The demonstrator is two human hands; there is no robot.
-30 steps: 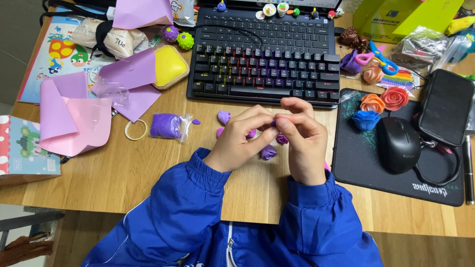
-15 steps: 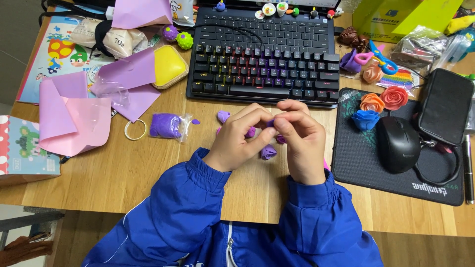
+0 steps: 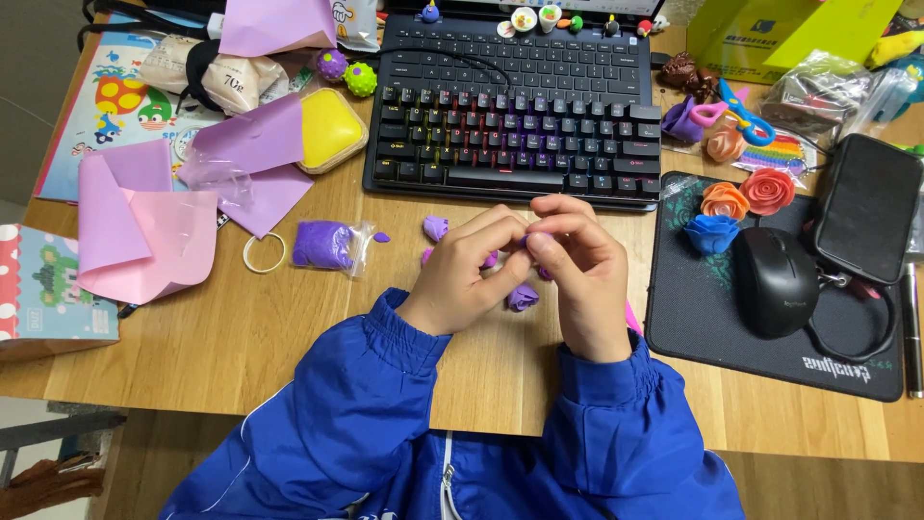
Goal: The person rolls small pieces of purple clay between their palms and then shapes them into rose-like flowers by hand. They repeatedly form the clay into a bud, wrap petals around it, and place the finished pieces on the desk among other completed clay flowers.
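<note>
Hands (image 3: 520, 265) above wooden desk (image 3: 241, 337) (cluttered)

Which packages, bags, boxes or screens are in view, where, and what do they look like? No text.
Clear plastic bag of purple clay: on the desk, left of the hands.
Yellow-green cardboard box: top right, behind the keyboard.
Crinkled clear plastic bag: right of the box, dark contents.
Black smartphone: right edge, screen dark.
Pale paper pouch: top left, beside purple paper.
Illustrated card box: left edge, dotted red trim.
</note>
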